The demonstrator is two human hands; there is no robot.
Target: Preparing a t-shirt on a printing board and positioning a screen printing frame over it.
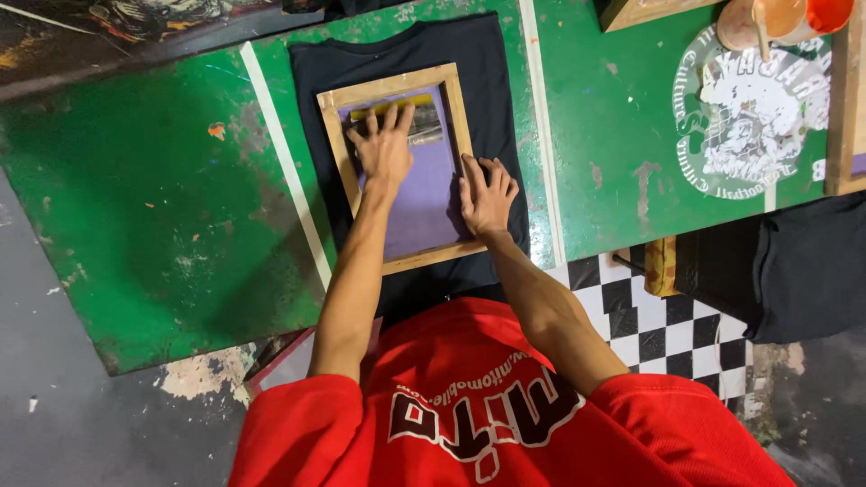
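A wooden-framed printing screen (336, 135) with purple mesh lies flat on a black shirt (492, 108) spread over the green table (153, 198). My left hand (383, 144) rests palm down inside the frame, fingers spread over the upper mesh near a yellow and grey patch (424, 126). Pressing flat, my right hand (485, 194) sits on the frame's right edge and the shirt beside it. Neither hand grips anything.
White tape lines (284, 162) cross the worn green table. A round white print mark (749, 117) and paint cups (785, 18) sit at the far right, with another wooden frame (846, 99). Black fabric (794, 261) hangs over a checkered floor (658, 334).
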